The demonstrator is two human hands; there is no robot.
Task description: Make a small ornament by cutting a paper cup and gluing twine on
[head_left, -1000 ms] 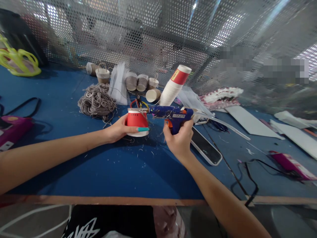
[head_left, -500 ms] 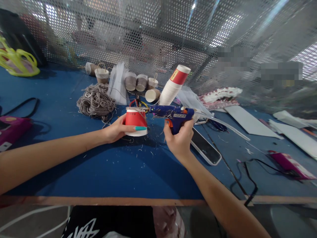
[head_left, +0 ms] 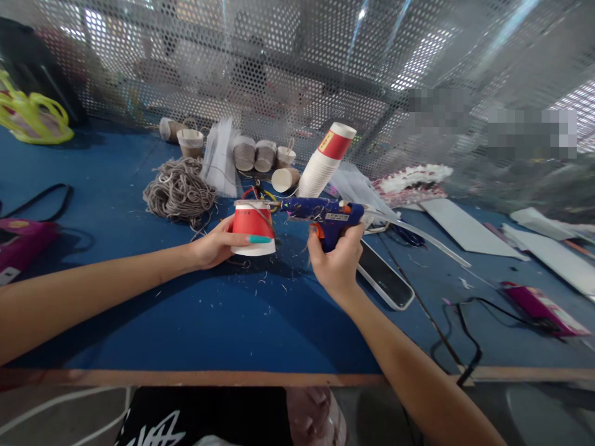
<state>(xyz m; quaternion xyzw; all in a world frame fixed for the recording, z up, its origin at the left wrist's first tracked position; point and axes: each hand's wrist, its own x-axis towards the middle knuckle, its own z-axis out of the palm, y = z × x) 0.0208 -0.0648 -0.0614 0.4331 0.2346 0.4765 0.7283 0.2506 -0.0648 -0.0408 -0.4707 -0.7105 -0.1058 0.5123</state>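
Observation:
My left hand (head_left: 217, 243) is wrapped round a red and white paper cup (head_left: 251, 224), which is upside down above the table. Grey cord runs along the cup's upturned base and a strand hangs down its side. In my right hand (head_left: 338, 263) is a blue glue gun (head_left: 310, 208), with fingers round its handle and near the orange trigger. Its nozzle points left, close to the upper edge of the cup; whether it touches cannot be seen. A clear glue stick (head_left: 432, 238) sticks out behind the gun.
Behind the cup lie a grey cord bundle (head_left: 179, 191), several cord-wrapped cups (head_left: 244, 153) and a leaning stack of paper cups (head_left: 320, 170). A phone (head_left: 385, 274) lies beside my right hand. White boards (head_left: 471, 228) and a purple pouch (head_left: 542, 308) are at right. Perforated metal (head_left: 279, 74) stands behind.
The cup in my left hand has shifted very slightly left and its turn differs a little, opening a small gap from the gun. My right hand and the glue gun stay nearly still.

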